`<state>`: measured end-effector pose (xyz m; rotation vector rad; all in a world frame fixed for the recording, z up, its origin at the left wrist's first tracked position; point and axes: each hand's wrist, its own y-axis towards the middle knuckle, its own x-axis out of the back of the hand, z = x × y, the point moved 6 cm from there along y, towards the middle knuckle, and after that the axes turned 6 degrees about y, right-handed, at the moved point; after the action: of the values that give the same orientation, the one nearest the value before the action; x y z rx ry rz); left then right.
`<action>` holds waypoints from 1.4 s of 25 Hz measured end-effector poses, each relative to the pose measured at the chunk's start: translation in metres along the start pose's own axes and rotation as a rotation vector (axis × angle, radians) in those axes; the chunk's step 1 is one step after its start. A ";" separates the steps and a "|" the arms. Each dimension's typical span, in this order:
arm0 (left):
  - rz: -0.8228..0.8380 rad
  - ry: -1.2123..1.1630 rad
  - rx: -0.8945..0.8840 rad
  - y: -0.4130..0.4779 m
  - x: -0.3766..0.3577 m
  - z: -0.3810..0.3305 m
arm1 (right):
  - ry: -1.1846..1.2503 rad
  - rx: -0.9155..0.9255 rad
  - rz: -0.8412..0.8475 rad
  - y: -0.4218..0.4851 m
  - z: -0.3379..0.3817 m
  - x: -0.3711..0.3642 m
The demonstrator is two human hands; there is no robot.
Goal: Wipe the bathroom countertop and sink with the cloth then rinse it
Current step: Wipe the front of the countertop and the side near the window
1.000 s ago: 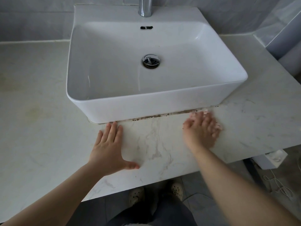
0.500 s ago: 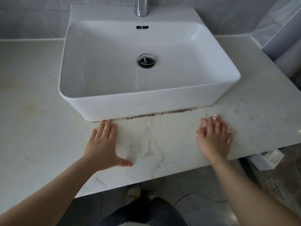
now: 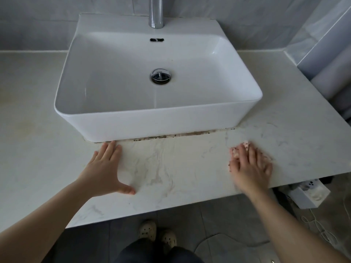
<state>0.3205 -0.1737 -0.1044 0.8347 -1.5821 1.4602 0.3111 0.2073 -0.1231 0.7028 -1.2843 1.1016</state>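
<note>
Pressing cloth [image 3: 235, 153] on countertop [image 3: 180, 168] w/ R hand [image 3: 250, 166].

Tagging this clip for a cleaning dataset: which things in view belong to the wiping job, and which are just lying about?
Job: pink cloth under the right hand; countertop; sink; faucet; left hand, flat on the countertop.
Lying about: white box below the countertop's right edge.

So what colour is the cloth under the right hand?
The small cloth under the right hand is pale pink with dark speckles; head view, blurred.
</note>
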 end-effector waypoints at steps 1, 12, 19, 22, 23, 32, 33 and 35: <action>0.006 -0.005 0.003 0.000 -0.001 0.000 | -0.017 -0.031 -0.009 -0.006 0.005 -0.003; -0.055 0.040 -0.008 -0.003 -0.005 0.012 | -0.036 0.172 -0.072 -0.028 0.075 -0.020; 0.004 0.024 0.023 -0.020 -0.015 0.082 | 0.032 0.549 -0.048 -0.131 0.228 -0.064; 0.016 0.016 0.006 -0.018 -0.019 0.107 | -0.029 0.626 0.035 -0.136 0.241 -0.073; 0.012 0.004 -0.013 -0.018 -0.019 0.110 | -0.024 0.517 0.011 -0.117 0.224 -0.065; -0.074 -0.051 -0.117 -0.021 -0.021 0.124 | 0.045 0.346 -0.129 -0.134 0.302 -0.085; -0.066 -0.048 -0.126 -0.022 -0.022 0.124 | 0.006 0.551 -0.074 -0.158 0.330 -0.095; -0.059 -0.041 -0.143 -0.021 -0.023 0.125 | -0.066 0.768 0.031 -0.169 0.338 -0.099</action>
<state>0.3340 -0.3009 -0.1153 0.8256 -1.6567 1.2802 0.3431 -0.1822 -0.1250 1.2924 -0.9027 1.6243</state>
